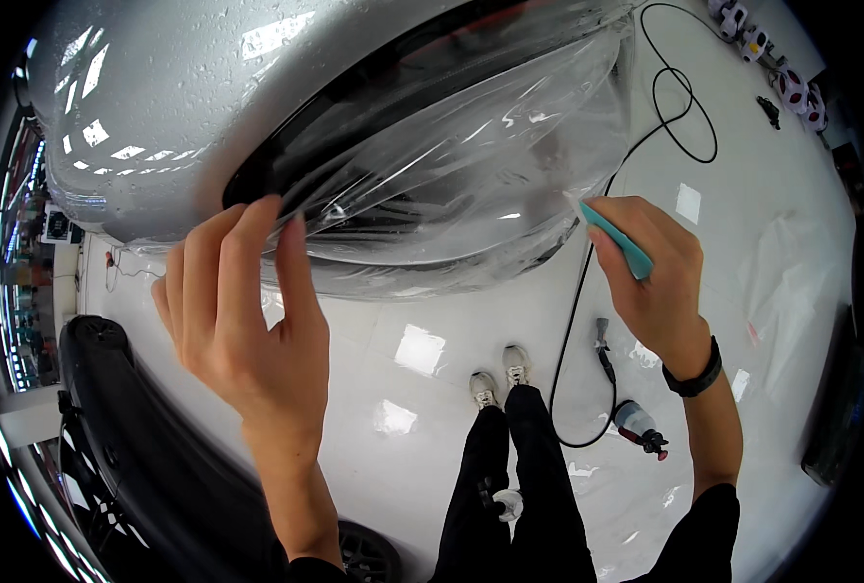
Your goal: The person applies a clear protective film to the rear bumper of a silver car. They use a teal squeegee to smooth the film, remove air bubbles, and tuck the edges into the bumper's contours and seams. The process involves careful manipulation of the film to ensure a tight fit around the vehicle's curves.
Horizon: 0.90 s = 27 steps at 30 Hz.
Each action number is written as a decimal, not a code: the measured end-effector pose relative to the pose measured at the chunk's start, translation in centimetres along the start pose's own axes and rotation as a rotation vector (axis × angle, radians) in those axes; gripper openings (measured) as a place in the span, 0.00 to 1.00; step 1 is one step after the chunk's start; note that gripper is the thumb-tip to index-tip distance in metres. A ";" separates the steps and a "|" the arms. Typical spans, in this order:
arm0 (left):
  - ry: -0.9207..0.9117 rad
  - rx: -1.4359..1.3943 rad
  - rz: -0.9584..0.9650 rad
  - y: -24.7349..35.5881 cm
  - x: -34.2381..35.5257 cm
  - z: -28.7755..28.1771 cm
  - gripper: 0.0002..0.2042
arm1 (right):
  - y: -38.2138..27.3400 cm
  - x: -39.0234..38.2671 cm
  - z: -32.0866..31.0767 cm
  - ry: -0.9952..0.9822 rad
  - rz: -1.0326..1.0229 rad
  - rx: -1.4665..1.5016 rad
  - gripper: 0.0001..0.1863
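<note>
One clear film point(539, 146) covers the car's point(160, 87) edge, upper centre; being wrinkled, I judge it unsmoothed. My left hand point(242, 311) pinches film; my right hand point(650, 262) grips a teal tool point(621, 243).

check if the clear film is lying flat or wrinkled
Wrinkled: long creases fan across the clear film, with loose folds along its lower edge.

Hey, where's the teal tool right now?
In the head view, right of centre, the teal tool is in the right hand, near the clear film's right edge.
</note>
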<state>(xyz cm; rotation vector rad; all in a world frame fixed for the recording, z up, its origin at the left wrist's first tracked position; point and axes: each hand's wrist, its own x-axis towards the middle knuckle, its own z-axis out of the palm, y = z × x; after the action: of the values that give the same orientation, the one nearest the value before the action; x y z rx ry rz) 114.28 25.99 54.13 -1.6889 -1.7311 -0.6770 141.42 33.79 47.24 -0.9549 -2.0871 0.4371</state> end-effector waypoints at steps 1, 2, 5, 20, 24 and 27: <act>-0.053 0.015 -0.036 0.8 0.4 -0.1 0.06 | 0.1 0.1 -0.1 0.000 -0.042 -0.007 0.10; -0.106 0.030 -0.071 1.2 0.9 -0.2 0.05 | 0.2 0.0 -0.2 -0.010 -0.046 -0.018 0.11; -0.137 0.034 0.015 1.7 1.7 0.1 0.07 | 0.6 -0.5 -0.2 -0.034 -0.074 -0.035 0.12; 0.212 -0.361 0.273 -0.3 2.0 2.5 0.05 | -0.6 2.2 -0.8 0.104 -0.295 -0.161 0.26; 0.053 -0.271 0.265 -0.3 1.9 1.9 0.05 | -1.6 5.3 -1.7 0.250 -0.431 -0.379 0.24; -0.041 -0.306 0.282 -0.8 1.8 0.8 0.07 | -0.7 8.1 -0.9 0.338 -0.546 -0.493 0.23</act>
<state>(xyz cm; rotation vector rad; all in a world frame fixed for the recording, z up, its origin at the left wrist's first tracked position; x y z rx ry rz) 113.40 27.72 55.00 -2.1185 -1.4289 -0.8095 138.50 39.41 52.39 -0.6164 -2.0570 -0.5063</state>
